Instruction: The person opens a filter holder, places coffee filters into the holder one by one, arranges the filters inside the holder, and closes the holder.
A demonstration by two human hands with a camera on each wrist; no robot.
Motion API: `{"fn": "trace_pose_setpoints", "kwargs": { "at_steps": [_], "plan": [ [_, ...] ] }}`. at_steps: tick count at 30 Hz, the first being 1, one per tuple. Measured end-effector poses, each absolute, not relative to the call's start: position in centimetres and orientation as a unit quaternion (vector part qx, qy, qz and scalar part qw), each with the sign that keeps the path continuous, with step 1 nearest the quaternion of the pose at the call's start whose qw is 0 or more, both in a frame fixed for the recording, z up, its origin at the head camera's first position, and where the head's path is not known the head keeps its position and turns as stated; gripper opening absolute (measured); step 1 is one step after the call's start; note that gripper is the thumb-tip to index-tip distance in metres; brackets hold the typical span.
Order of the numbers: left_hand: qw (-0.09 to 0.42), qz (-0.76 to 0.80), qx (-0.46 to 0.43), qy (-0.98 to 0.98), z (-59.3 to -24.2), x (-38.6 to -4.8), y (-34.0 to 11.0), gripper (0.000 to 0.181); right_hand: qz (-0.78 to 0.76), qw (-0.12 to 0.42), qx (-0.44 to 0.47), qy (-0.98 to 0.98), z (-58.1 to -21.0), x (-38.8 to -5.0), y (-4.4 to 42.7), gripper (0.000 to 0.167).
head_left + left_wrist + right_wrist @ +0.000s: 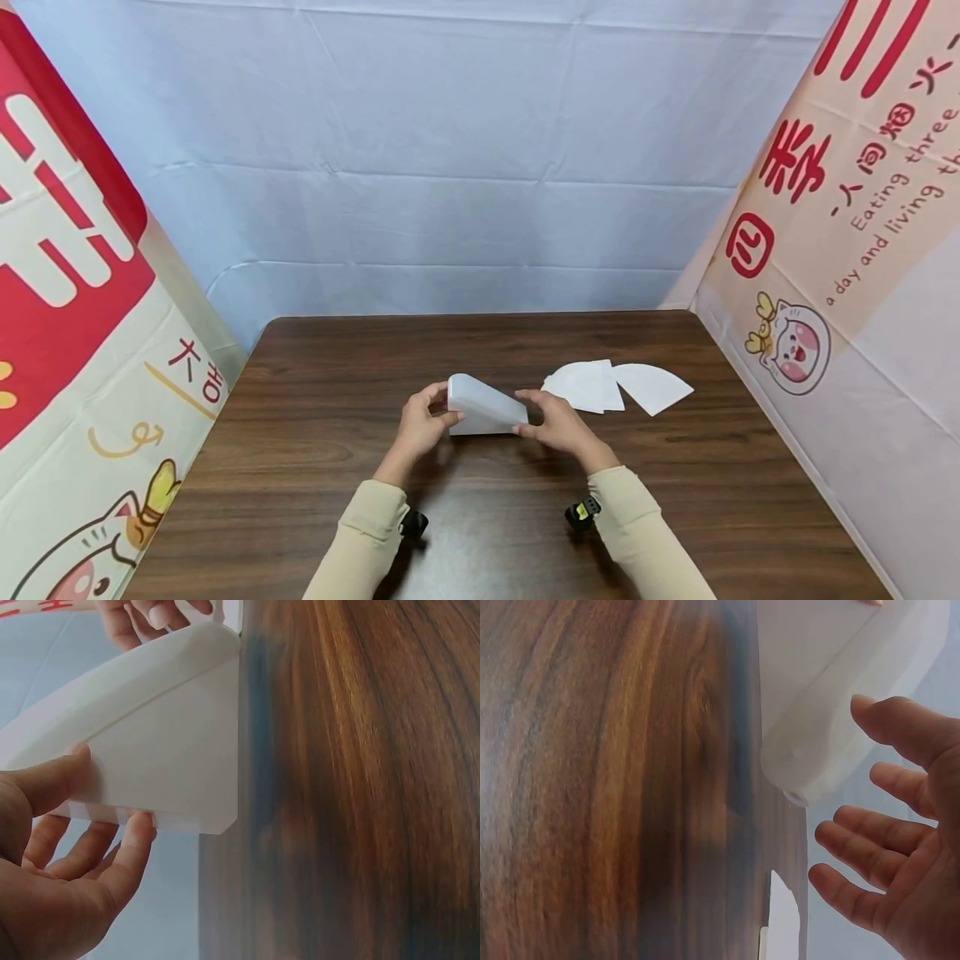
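Note:
A white wedge-shaped, thin-walled piece with a curved sloping edge stands upright on the table; its exact kind is unclear. My left hand pinches its tall end, with the thumb on the near face and the fingers behind, as the left wrist view shows on the white piece. Near the low end is my right hand. In the right wrist view the right hand has its fingers spread, beside the white piece and not curled round it. Whether the thumb touches it is hard to tell.
Several fan-shaped white sheets overlap on the brown wooden table, to the right of the right hand. Another such sheet lies at their right. A pale cloth hangs behind, and printed cloths flank both sides.

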State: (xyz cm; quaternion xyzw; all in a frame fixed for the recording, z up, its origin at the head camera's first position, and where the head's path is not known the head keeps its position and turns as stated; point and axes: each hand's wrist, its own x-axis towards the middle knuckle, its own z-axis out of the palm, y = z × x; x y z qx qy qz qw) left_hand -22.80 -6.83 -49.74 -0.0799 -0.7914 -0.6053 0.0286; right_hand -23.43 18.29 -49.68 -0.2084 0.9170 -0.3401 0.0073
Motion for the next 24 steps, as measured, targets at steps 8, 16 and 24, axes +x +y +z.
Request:
{"fn": "trace_pose_setpoints", "kwargs": {
  "at_steps": [8, 16, 24],
  "plan": [
    [0.033, -0.606, -0.083, -0.791, -50.4, -23.1, -6.3, 0.043, -0.345, -0.004, -0.215, 0.914, -49.8, -23.5, 17.8, 0.058],
    [0.028, -0.603, -0.082, -0.793, -50.4, -23.1, -6.3, 0.043, -0.341, -0.001, -0.206, 0.917, -50.2, -23.5, 17.2, 0.058],
    [0.025, -0.601, -0.083, -0.794, -50.5, -23.1, -6.4, 0.043, -0.337, -0.009, -0.211, 0.918, -50.3, -23.6, 16.6, 0.058]
  ]
}}
